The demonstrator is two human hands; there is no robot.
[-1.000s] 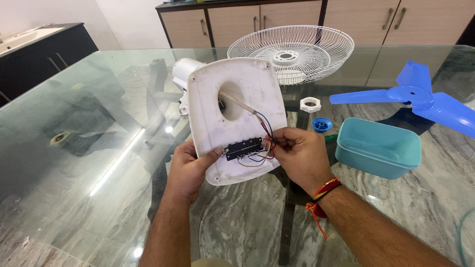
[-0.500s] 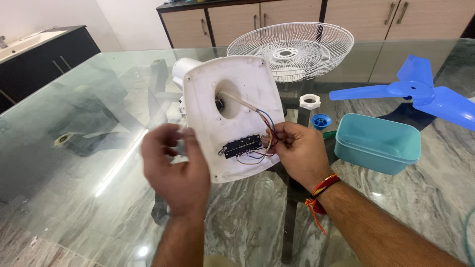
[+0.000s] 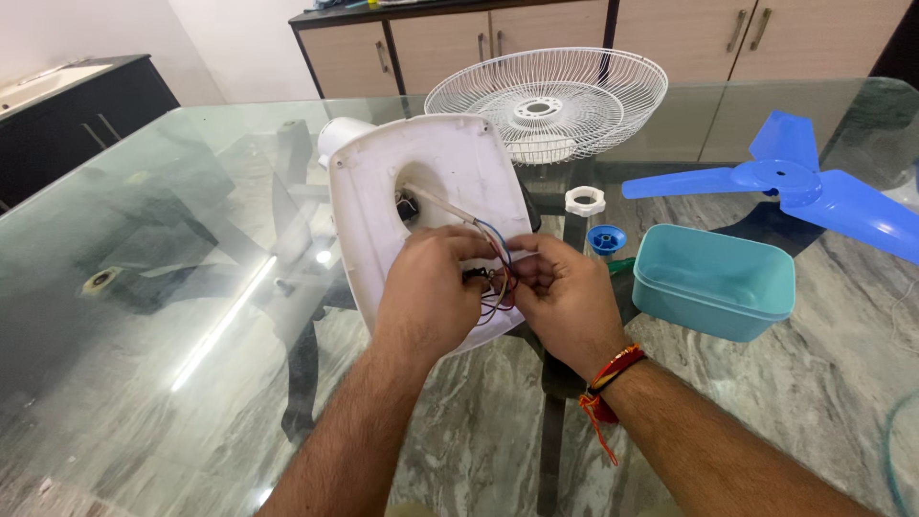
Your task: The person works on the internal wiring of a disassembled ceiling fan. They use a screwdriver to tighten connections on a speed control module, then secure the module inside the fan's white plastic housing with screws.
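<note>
On a glass-topped bench (image 3: 144, 287), a white fan base plate (image 3: 421, 182) stands tilted on edge, its underside facing the camera. Both hands meet at its lower middle. The left hand (image 3: 431, 292) curls its fingers over a bundle of coloured wires (image 3: 496, 273); the right hand (image 3: 565, 297) pinches the same wires from the other side. Behind the plate lies a white wire fan guard (image 3: 546, 101). To the right sit a white ring nut (image 3: 585, 200), a small blue cap (image 3: 606, 237), a teal plastic tub (image 3: 713, 282) and a blue fan blade (image 3: 795, 187).
</note>
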